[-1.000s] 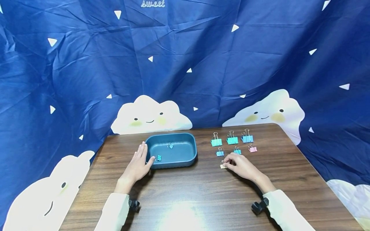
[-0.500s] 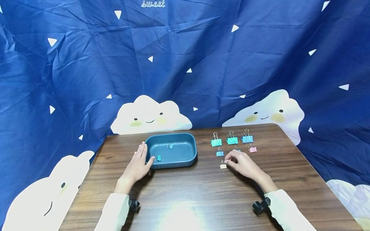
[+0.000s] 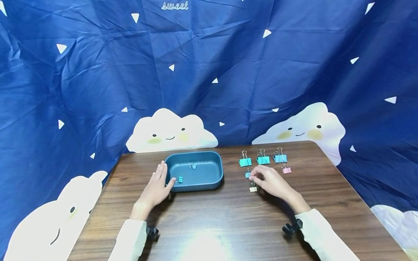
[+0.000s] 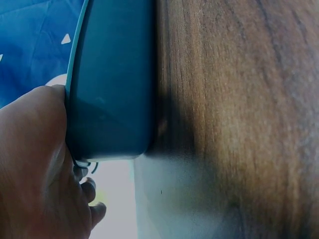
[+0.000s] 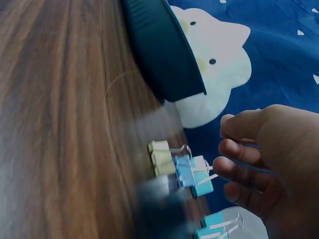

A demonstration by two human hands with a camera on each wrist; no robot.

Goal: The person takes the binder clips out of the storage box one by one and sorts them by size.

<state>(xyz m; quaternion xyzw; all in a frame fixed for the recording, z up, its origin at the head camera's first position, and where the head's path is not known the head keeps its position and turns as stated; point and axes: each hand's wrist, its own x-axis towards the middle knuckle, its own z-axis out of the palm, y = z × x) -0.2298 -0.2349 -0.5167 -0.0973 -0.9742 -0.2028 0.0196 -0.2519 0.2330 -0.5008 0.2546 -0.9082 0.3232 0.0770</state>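
Note:
My left hand (image 3: 154, 190) rests against the left end of a blue-green box (image 3: 212, 187), its fingers straight along the side and its thumb at the front rim. Two small binder clips lie inside, a light-blue binder clip (image 3: 194, 166) and a teal binder clip (image 3: 180, 179). My right hand (image 3: 274, 183) hovers by a small blue binder clip (image 3: 247, 174), fingers loosely bent. In the right wrist view nothing shows between those fingers (image 5: 239, 170). A small yellow binder clip (image 3: 253, 189) stands just in front. The small teal clip seen earlier is hidden behind the right hand.
Behind the right hand stand larger binder clips: a green one (image 3: 245, 162), another green one (image 3: 263, 160) and a blue one (image 3: 280, 158). A small pink clip (image 3: 286, 169) is to the right. A blue cloth (image 3: 209, 54) hangs behind the wooden table (image 3: 183, 217).
My right hand has let go of the yellow clip, which stays on the table, and moved up and slightly left to the small blue clip. The left hand keeps its place on the box.

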